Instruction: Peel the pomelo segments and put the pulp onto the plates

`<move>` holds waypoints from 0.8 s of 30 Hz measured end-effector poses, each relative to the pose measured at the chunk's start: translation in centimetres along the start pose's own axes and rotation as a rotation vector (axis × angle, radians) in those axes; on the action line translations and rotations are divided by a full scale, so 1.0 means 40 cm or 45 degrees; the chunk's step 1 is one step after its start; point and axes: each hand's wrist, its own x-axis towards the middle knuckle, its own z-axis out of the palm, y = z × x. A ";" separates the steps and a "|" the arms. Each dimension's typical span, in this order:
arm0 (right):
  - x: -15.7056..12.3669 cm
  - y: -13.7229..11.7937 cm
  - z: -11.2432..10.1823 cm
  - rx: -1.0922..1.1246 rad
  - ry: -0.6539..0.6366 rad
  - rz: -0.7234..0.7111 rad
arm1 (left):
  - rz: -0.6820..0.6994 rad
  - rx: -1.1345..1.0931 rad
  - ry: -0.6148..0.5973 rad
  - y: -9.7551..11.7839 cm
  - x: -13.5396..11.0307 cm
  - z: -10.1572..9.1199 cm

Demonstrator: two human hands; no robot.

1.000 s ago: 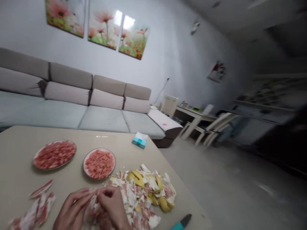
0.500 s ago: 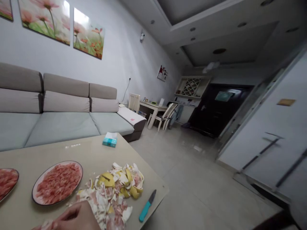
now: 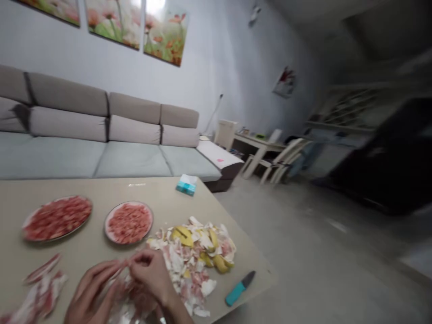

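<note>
Beside right hand (image 3: pixel 150 274), peel heap (image 3: pixel 191 258); knife (image 3: pixel 240 289) near table edge (image 3: pixel 259 276)

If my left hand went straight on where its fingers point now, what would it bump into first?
Most likely your right hand: the left hand points up and across toward it. Their fingertips look very close, but blur hides whether they touch or something small sits between.

The left hand (image 3: pixel 91 290) and right hand (image 3: pixel 150 274) partly hide the pink food (image 3: pixel 134 294). The red wall picture (image 3: pixel 285 82) is blurry.
</note>
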 end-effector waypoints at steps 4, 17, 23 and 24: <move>-0.011 -0.022 0.004 -0.053 -0.034 -0.095 | -0.288 -0.293 -0.111 0.025 0.013 -0.001; -0.059 -0.050 0.007 -0.265 -0.118 -0.239 | -0.260 -0.419 -0.024 0.055 0.022 -0.004; -0.062 -0.054 0.007 -0.264 -0.115 -0.215 | -0.229 -0.407 -0.073 0.051 0.018 -0.005; -0.060 -0.055 0.006 -0.252 -0.123 -0.203 | -0.217 -0.379 -0.082 0.049 0.016 -0.006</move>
